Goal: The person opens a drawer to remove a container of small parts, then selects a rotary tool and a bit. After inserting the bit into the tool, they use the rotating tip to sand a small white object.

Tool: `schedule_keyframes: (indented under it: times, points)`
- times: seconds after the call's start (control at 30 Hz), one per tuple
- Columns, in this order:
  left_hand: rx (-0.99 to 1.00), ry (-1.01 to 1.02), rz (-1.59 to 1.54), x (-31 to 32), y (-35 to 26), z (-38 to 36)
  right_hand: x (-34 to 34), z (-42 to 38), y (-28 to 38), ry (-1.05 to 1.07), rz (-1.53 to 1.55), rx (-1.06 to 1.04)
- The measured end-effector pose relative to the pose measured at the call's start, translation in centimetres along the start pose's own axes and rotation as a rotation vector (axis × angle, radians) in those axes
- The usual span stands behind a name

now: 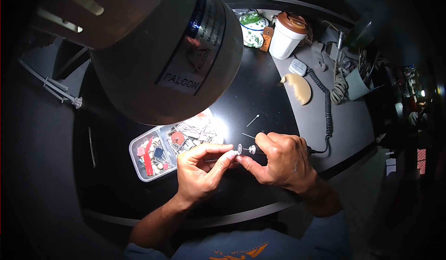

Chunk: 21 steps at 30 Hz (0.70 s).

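Observation:
Near the middle of the black tabletop, my left hand [200,168] pinches a small whitish piece [235,152] between thumb and fingertips. My right hand [284,161] is wrapped round a rotary handpiece [258,150], mostly hidden by the fingers. A thin round disc [239,149] on its tip stands right beside the small piece; whether they touch is hard to tell. The thumbs of both hands are close together. Left of my left hand lies a clear divided box [134,154] with many small metal bits, beads and red pieces.
A large lamp head [176,51] hangs over the upper left. Two thin bits, one a pointed burr [253,120], lie beyond my hands. At the back right are a white cup [284,39], a cream-coloured arch [298,89], a coiled cord [328,116] and a tool holder [358,84].

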<state>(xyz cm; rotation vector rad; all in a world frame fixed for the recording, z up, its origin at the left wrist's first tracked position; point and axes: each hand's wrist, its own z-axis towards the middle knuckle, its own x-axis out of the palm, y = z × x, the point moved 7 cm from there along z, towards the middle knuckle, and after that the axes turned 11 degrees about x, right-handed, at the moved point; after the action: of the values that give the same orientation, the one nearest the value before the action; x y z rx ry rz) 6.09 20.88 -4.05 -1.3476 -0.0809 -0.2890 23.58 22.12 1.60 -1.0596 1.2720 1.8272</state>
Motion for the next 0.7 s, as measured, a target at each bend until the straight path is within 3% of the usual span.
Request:
schedule_keyframes:
  times: [0.7]
  points:
    - [0.034,-0.006,0.029,-0.09,-0.09,0.04,-0.16,0.02,0.05,-0.039,0.009,-0.002]
